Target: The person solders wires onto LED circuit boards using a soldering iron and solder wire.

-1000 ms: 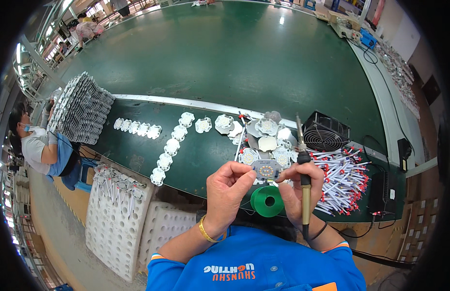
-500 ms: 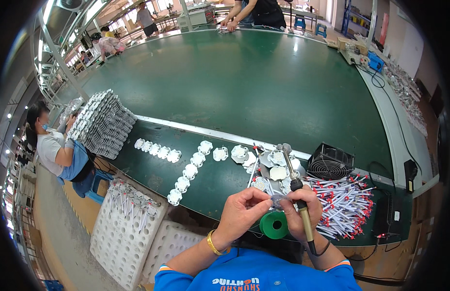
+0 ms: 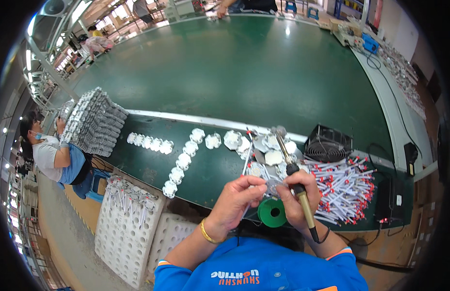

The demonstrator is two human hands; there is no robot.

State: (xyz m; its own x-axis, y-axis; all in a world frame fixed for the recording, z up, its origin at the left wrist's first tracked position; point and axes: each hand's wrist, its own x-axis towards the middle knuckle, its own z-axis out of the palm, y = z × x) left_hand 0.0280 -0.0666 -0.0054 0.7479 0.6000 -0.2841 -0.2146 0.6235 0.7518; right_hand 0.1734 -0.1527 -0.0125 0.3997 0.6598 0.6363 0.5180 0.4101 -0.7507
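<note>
My left hand [image 3: 236, 206], closed in a pinch, meets the left edge of a small round greyish disc [image 3: 273, 187]. A thin pale strip [image 3: 245, 210] shows below its thumb, perhaps a wire. My right hand [image 3: 298, 201] is wrapped around a soldering iron [image 3: 302, 196], whose metal shaft points up and away. The same hand's thumb and finger grip the disc's right side. Beneath the disc stands a green spool [image 3: 272, 212]. Just beyond the hands lie overlapping pale octagonal plates [image 3: 274, 157]. To the right spreads a pile of white wires with red ends [image 3: 341, 191].
A black fan [image 3: 328, 145] stands behind the wires. Pale plates [image 3: 177, 175] form rows left of my hands, near a tall plate stack [image 3: 96, 123]. A co-worker [image 3: 52, 153] sits far left. White perforated foam trays [image 3: 123, 237] lie below the green table's [image 3: 254, 72] edge.
The view has shifted, so the table and plates sit slightly higher and further left. Both hands still hold the disc up close together, and the soldering iron stays in my right hand.
</note>
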